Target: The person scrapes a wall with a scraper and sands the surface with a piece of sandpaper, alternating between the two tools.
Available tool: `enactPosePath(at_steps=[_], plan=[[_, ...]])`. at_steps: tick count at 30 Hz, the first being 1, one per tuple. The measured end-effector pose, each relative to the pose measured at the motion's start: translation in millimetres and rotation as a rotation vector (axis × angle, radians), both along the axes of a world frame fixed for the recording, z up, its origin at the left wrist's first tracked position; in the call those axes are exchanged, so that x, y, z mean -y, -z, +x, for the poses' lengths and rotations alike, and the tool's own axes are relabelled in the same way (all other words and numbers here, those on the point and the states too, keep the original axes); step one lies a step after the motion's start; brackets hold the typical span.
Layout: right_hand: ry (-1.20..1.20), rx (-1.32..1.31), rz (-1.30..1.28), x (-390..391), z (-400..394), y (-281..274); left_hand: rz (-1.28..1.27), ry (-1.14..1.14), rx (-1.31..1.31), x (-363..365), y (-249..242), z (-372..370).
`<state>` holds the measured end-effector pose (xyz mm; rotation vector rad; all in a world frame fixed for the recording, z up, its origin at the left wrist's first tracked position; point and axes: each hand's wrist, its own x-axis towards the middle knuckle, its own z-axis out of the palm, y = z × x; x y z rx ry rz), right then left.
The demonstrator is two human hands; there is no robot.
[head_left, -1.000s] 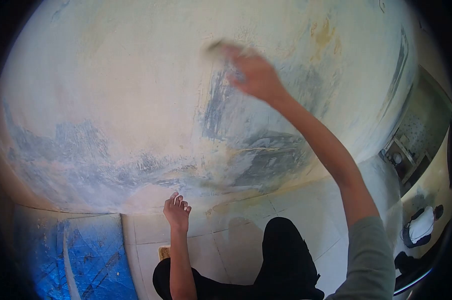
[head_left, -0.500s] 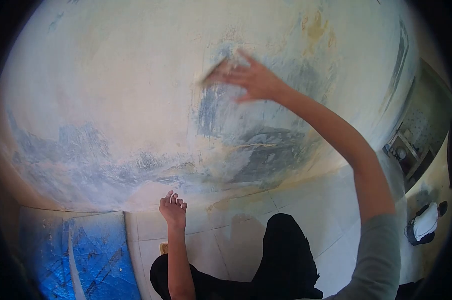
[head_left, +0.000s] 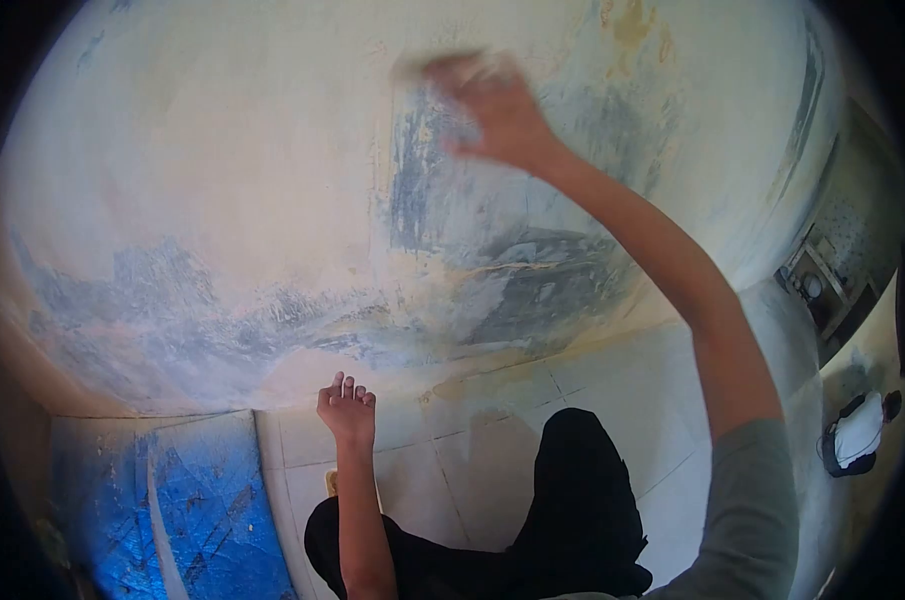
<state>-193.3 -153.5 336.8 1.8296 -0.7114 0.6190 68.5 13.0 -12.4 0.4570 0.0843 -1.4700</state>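
My right hand [head_left: 497, 115] is raised in front of the patchy wall [head_left: 242, 180], its fingers blurred by motion. It grips a thin flat piece [head_left: 422, 66] by one edge, close against the wall. The blur hides what kind of thing it is. Below it lies a scraped blue-grey patch [head_left: 412, 185]. My left hand [head_left: 348, 412] hangs low near the foot of the wall, above my knee. Its fingers are loosely bent and apart, with nothing in them.
Blue plastic sheeting [head_left: 212, 510] covers the floor at the lower left. Pale tiles [head_left: 417, 485] run along the wall, and a small yellowish object [head_left: 331, 482] sits beside my knee. At far right, another person [head_left: 858, 433] is near a doorway or opening [head_left: 842, 250].
My right hand has moved up along the wall with the flat piece, which now lies more level. My left hand has stayed nearly in place. The view has shifted slightly.
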Motion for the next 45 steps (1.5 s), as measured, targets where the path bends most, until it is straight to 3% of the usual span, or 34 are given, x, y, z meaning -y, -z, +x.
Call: enactPosePath(at_steps=[1, 3, 4, 5, 7, 8, 9, 11, 12, 13, 15, 17, 19, 20, 21, 23, 24, 25, 27, 28, 29, 32, 33, 35, 36, 37, 40, 41, 43, 44, 45], plan=[[0.003, -0.001, -0.004, 2, -1, -2, -0.004, 0.003, -0.001, 3, 0, -1], [-0.220, -0.375, -0.032, 0, -4, -1, -0.007, 0.011, -0.023, 1, 2, -2], [0.027, -0.141, 0.085, -6, -7, -9, -0.002, 0.015, -0.018, 1, 1, -4], [0.027, -0.135, 0.090, -4, -8, -6, 0.026, 0.000, -0.019, 1, 1, -5], [0.151, 0.380, -0.198, 8, -18, 1, 0.054, -0.012, -0.025, 0, 0, -7], [0.023, 0.221, -0.200, 13, -25, 22, 0.039, -0.007, -0.027, -3, 1, -6], [0.027, 0.229, -0.207, 10, -28, 27, 0.012, -0.005, -0.026, 0, 0, -3], [-0.097, -0.239, -0.016, 5, -39, 29, 0.022, -0.005, -0.039, 3, 4, -3], [0.114, -0.057, 0.174, 5, -49, 20, 0.045, 0.000, -0.043, 3, 6, -2], [0.121, -0.052, 0.181, 8, -50, 22, 0.051, 0.007, -0.037, 3, 8, -1], [0.066, 0.370, -0.155, 12, -47, 22, 0.043, 0.010, -0.072, 5, 11, -2], [-0.023, 0.284, -0.087, 6, -48, 29, 0.039, 0.023, -0.053, 9, 14, -2], [0.004, -0.131, -0.142, 13, -65, 17, 0.039, 0.033, -0.043, 11, 17, -9], [0.123, -0.014, 0.029, 18, -74, 12, 0.052, 0.035, -0.058, 12, 18, -10], [0.127, -0.013, 0.035, 16, -66, 18, 0.065, 0.034, -0.073, 12, 19, -11], [0.038, 0.344, -0.040, 4, -33, 36, 0.086, 0.036, -0.074, 11, 15, -14], [0.052, 0.166, 0.002, -2, -24, 50, 0.097, 0.035, -0.070, 11, 14, -17], [0.054, 0.172, -0.002, 3, -25, 52, 0.093, 0.036, -0.064, 12, 13, -17], [-0.127, -0.210, -0.034, 8, -18, 47, 0.036, 0.063, -0.070, 11, 15, -17], [0.178, -0.098, 0.198, 4, -23, 34, 0.033, 0.064, -0.067, 12, 17, -15], [0.181, -0.093, 0.198, 4, -19, 35, 0.042, 0.057, -0.066, 12, 20, -14], [-0.044, 0.529, -0.173, 11, -6, 36, 0.071, 0.028, -0.069, 10, 18, -15], [-0.039, 0.528, -0.180, 10, -10, 37, 0.084, 0.004, -0.047, 13, 16, -13], [-0.079, 0.020, -0.090, 8, -22, 38, 0.062, 0.008, -0.066, 15, 21, -13], [-0.034, -0.070, -0.176, 7, -33, 23, 0.069, 0.014, -0.065, 16, 25, -13], [-0.030, -0.071, -0.177, 12, -40, 16, 0.077, 0.020, -0.060, 18, 27, -12], [0.231, 0.480, -0.242, 18, -33, 19, 0.059, 0.040, -0.043, 22, 34, -14], [0.238, 0.471, -0.245, 8, -29, 33, 0.059, 0.048, -0.052, 22, 36, -19], [0.023, -0.227, 0.311, -26, -11, 55, 0.094, 0.017, -0.025, 26, 33, -20], [-0.324, -0.285, 0.242, -4, -17, 72, 0.092, 0.029, -0.025, 25, 32, -22], [-0.332, -0.280, 0.237, -1, -18, 64, 0.089, 0.020, -0.019, 25, 33, -22]])
